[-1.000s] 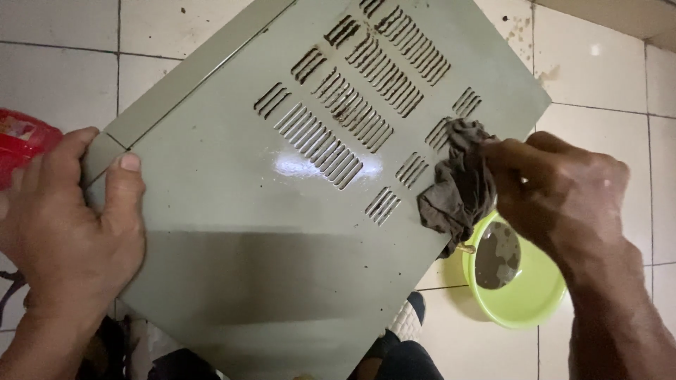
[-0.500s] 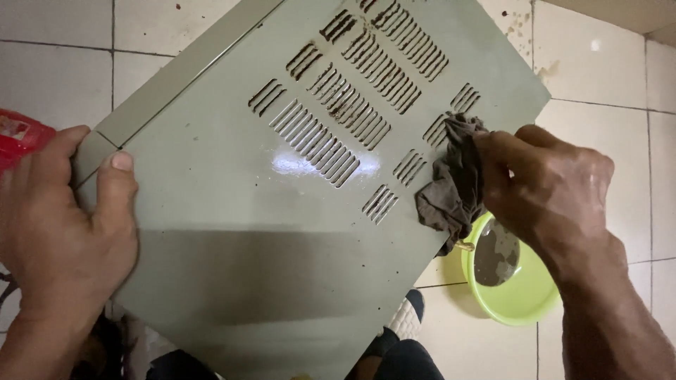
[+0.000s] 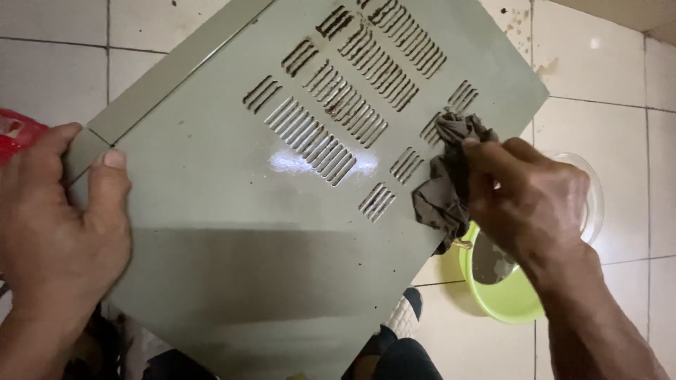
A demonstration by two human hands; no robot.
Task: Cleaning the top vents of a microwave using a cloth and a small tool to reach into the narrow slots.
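- Metal panel: flat sheet, pale grey-green, with rows of narrow vent slots across its upper half; rust-brown grime shows at several slot edges. It is held tilted above a tiled floor and serves as the landmark for all entries below.
- Left hand: closed on the panel's left corner, thumb lying flat on the face, fingers wrapped around the edge; it steadies the sheet.
- Right hand: closed on a dark rag, which is pressed against the panel's right edge, just beside the small outer slot groups.
- Step in hand, by judgement: wiping the slotted face, with the right-edge slots under the cloth at present.
- Next move, by judgement: calls for firm pressure along the length of the slots, a steady left-hand hold, and a clean part of the rag.
- Green bowl: round, lime-coloured, on the floor below the panel's right edge, partly behind the right wrist; it holds a shallow pool of murky liquid.
- Clear round container: behind the right hand, beside the bowl; contents cannot be told.
- Red object: at the panel's left, above the left hand; kind unclear.
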